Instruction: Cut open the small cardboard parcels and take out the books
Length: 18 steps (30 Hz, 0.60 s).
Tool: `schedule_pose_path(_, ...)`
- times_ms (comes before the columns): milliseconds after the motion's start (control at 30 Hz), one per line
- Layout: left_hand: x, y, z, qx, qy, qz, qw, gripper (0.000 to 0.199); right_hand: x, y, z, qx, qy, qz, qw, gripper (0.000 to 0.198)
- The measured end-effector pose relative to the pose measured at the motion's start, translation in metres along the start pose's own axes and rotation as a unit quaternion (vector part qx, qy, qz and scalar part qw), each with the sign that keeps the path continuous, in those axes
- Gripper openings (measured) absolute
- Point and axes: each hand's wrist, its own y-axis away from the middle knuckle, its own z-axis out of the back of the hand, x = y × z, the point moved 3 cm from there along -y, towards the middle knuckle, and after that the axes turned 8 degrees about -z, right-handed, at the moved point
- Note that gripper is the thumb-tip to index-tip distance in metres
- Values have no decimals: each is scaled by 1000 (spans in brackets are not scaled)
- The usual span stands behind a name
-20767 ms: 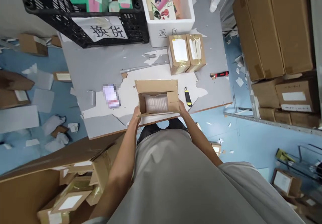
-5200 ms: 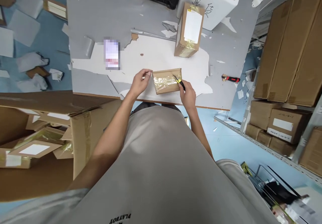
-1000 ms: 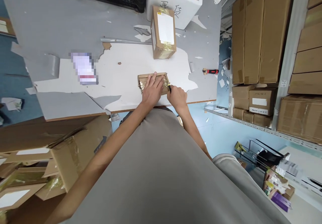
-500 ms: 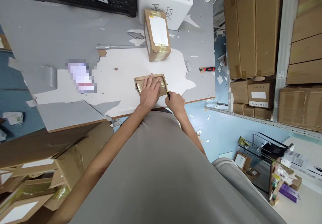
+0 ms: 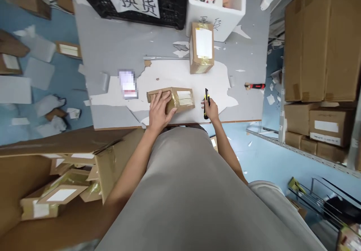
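A small taped cardboard box (image 5: 182, 99) lies at the front of the worktable, a white label on its right part. My left hand (image 5: 160, 110) grips its left end, fingers over the top and thumb at the near side. To the right of the box, my right hand (image 5: 211, 110) is closed around a black and yellow box cutter (image 5: 206, 104). The cutter points away from me and is apart from the box. Whether its blade is out is too small to tell.
Farther back stands a taller taped carton (image 5: 201, 64) before a white foam box (image 5: 217, 17) and a black crate (image 5: 175, 14). A red and black cutter (image 5: 256, 86) lies right, a blurred phone-like object (image 5: 128, 83) left. A large open carton (image 5: 113, 164) with boxes stands front left.
The box has been turned, so its labelled side now shows. My right hand has drawn the cutter away from the box's right edge. The whole view has swung left.
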Motion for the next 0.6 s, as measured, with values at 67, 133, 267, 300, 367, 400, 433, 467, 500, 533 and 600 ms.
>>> schedule_pose_path(67, 7, 17, 10, -28, -24, 41, 998, 66, 1, -21, -27, 32, -27, -2, 999, 19)
schedule_pose_path(133, 13, 31, 18, -57, -34, 93, 994, 67, 5, -28, -50, 61, -40, 12, 997, 17)
schedule_pose_path(267, 23, 44, 23, -101, 19, 193, 976, 64, 14, -18, -65, 65, 10, 55, 996, 24)
schedule_pose_path(300, 25, 44, 22, -103, 40, 208, 972, 62, 14, -13, -61, 57, 28, 58, 996, 27)
schedule_pose_path(367, 27, 41, 16, -97, 79, 223, 967, 55, 12, -3, -45, 37, 57, 60, 996, 30)
schedule_pose_path(400, 28, 38, 11, -91, 97, 225, 965, 51, 10, 2, -35, 27, 68, 62, 995, 30)
schedule_pose_path(433, 29, 34, 5, -83, 116, 228, 963, 47, 8, 6, -25, 17, 78, 65, 995, 30)
schedule_pose_path(467, 31, 31, -3, -73, 136, 233, 960, 43, 5, 10, -15, 6, 87, 68, 994, 29)
schedule_pose_path(500, 34, 27, -11, -63, 156, 241, 956, 41, 2, 13, -6, -2, 97, 71, 993, 28)
schedule_pose_path(533, 37, 24, -20, -52, 175, 251, 951, 39, 0, 16, 1, -8, 108, 71, 992, 27)
schedule_pose_path(600, 44, 20, -36, -32, 209, 270, 939, 36, -4, 20, 11, -11, 140, 65, 988, 29)
